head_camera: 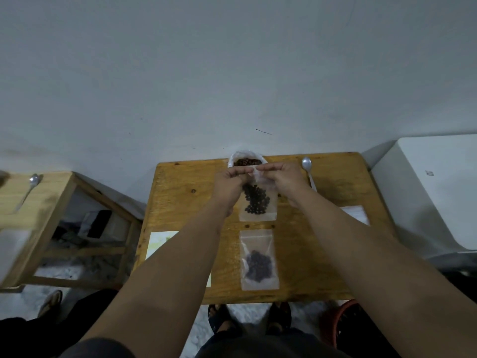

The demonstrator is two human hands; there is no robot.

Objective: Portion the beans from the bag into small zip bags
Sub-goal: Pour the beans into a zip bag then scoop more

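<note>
A clear plastic bag of dark beans [246, 161] stands open at the far edge of the wooden table [322, 254]. In front of it lies a small zip bag [258, 202] with dark beans inside. My left hand [231, 183] and my right hand [285, 180] both pinch its top edge, fingertips close together. A second small zip bag [259, 260], also holding beans, lies flat nearer to me.
A metal spoon [307, 169] lies at the table's far right. White sheets lie at the left [161, 242] and right [356, 213] of the table. A second wooden table [46, 202] with a spoon [30, 186] stands to the left; a white appliance [433, 192] stands right.
</note>
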